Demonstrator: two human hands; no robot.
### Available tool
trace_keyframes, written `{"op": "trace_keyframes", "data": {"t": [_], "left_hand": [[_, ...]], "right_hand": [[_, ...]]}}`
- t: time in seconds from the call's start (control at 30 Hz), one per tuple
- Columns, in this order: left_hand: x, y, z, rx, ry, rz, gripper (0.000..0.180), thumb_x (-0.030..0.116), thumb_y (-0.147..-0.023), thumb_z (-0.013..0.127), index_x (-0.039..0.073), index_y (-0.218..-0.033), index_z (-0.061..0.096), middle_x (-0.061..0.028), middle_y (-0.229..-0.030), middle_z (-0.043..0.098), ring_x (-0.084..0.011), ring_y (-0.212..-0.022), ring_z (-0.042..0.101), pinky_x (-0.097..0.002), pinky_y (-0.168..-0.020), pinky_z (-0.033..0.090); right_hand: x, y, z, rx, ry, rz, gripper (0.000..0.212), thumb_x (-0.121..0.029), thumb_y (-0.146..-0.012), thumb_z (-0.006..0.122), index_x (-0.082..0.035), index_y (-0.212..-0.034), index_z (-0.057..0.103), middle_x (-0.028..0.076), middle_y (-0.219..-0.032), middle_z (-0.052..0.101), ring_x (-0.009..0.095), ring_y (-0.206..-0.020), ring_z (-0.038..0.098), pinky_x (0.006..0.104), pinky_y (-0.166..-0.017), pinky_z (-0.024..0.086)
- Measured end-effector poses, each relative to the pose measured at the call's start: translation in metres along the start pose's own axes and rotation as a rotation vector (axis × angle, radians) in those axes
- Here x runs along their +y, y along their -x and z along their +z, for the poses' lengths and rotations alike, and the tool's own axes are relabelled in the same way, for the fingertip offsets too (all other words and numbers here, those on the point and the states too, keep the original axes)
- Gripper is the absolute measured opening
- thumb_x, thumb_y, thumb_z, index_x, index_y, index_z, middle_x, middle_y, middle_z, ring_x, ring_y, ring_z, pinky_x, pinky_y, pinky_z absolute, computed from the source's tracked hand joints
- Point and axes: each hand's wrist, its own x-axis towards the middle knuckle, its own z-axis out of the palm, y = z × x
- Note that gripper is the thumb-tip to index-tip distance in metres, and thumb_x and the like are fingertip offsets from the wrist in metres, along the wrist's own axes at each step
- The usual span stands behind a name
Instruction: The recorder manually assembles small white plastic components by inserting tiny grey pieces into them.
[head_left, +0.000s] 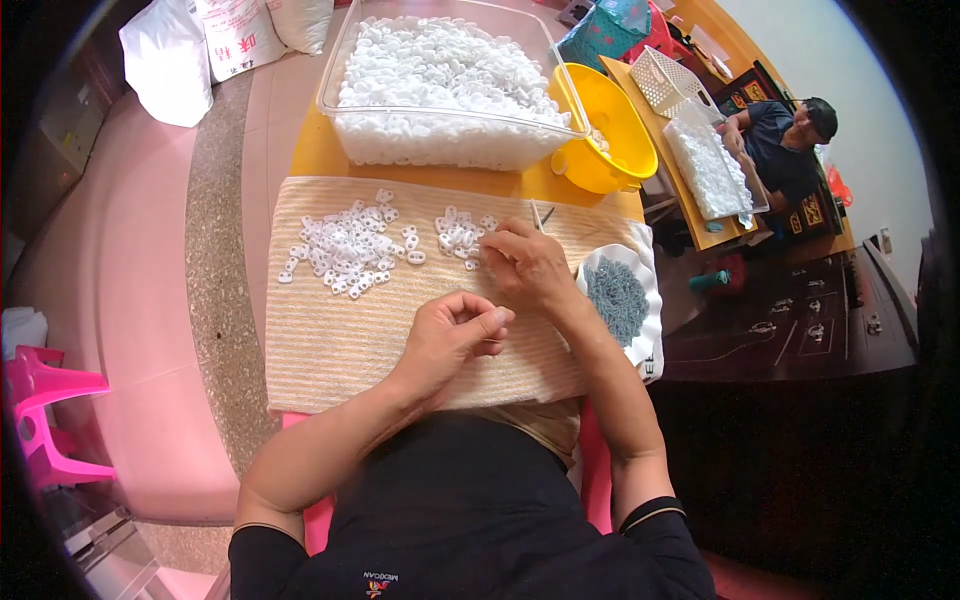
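Observation:
My left hand [458,335] hovers above the striped towel [340,365], its thumb and fingertips pressed together; anything in that pinch is too small to make out. Farther out, my right hand [525,265] reaches with curled fingers to the edge of a small pile of white two-holed plastic pieces [457,232]. Whether it grips one of them is hidden. A larger pile of the same pieces [348,245] lies to the left. Right of my right wrist, a white wavy-rimmed dish [651,300] holds many small grey-blue parts [616,302]. A slim pointed tool [541,214] lies just beyond my right hand.
A clear tub [450,135] full of white pieces stands at the table's far side, with a yellow basin [605,170] beside it. White sacks [240,40] and pink stools [60,400] are on the left. At another table a person [775,140] works over a second tub.

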Motion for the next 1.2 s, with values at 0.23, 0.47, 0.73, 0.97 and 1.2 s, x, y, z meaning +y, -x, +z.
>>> {"op": "trace_keyframes", "data": {"t": [0.23, 0.47, 0.73, 0.97, 1.2], "left_hand": [[-0.002, -0.003, -0.001, 0.117, 0.021, 0.119, 0.012, 0.010, -0.089, 0.065, 0.003, -0.097, 0.061, -0.0037, -0.087, 0.065, -0.0093, -0.077, 0.061, -0.0244, -0.070, 0.054], [0.001, -0.002, 0.002, 0.137, -0.008, 0.175, 0.015, 0.012, -0.089, 0.066, 0.003, -0.099, 0.062, -0.0028, -0.085, 0.064, -0.0097, -0.073, 0.061, -0.0226, -0.069, 0.053], [-0.004, -0.004, -0.001, 0.077, 0.060, 0.133, 0.015, 0.013, -0.089, 0.065, 0.001, -0.098, 0.062, -0.0048, -0.085, 0.064, -0.0102, -0.072, 0.061, -0.0239, -0.069, 0.054], [-0.002, -0.001, 0.002, 0.023, 0.158, 0.051, 0.014, 0.009, -0.089, 0.064, 0.000, -0.099, 0.060, -0.0060, -0.084, 0.064, -0.0121, -0.073, 0.062, -0.0251, -0.070, 0.054], [0.003, 0.001, 0.003, -0.038, 0.131, 0.001, 0.016, 0.008, -0.089, 0.065, 0.000, -0.101, 0.058, -0.0073, -0.085, 0.065, -0.0136, -0.073, 0.063, -0.0268, -0.070, 0.055]], "right_hand": [[-0.014, 0.012, -0.021, -0.007, -0.484, 0.282, 0.011, -0.007, -0.083, 0.067, 0.000, -0.092, 0.067, 0.003, -0.076, 0.061, 0.008, -0.066, 0.056, 0.0245, -0.055, 0.045], [-0.036, 0.036, -0.037, -0.260, -0.893, 0.527, 0.015, -0.014, -0.089, 0.066, 0.001, -0.090, 0.066, -0.001, -0.073, 0.059, 0.004, -0.062, 0.053, 0.0193, -0.053, 0.044], [-0.047, 0.047, -0.031, -0.132, -0.993, 0.587, 0.021, -0.014, -0.090, 0.065, 0.002, -0.102, 0.064, 0.000, -0.080, 0.061, 0.005, -0.064, 0.054, 0.0199, -0.055, 0.045], [-0.045, 0.060, -0.024, -0.032, -1.003, 0.466, 0.018, -0.009, -0.090, 0.063, 0.004, -0.103, 0.064, 0.002, -0.086, 0.061, 0.007, -0.065, 0.056, 0.0205, -0.056, 0.048], [-0.051, 0.068, -0.024, 0.022, -1.144, 0.491, 0.016, -0.010, -0.092, 0.060, 0.005, -0.099, 0.063, 0.005, -0.089, 0.060, 0.009, -0.066, 0.058, 0.0216, -0.056, 0.049]]}}
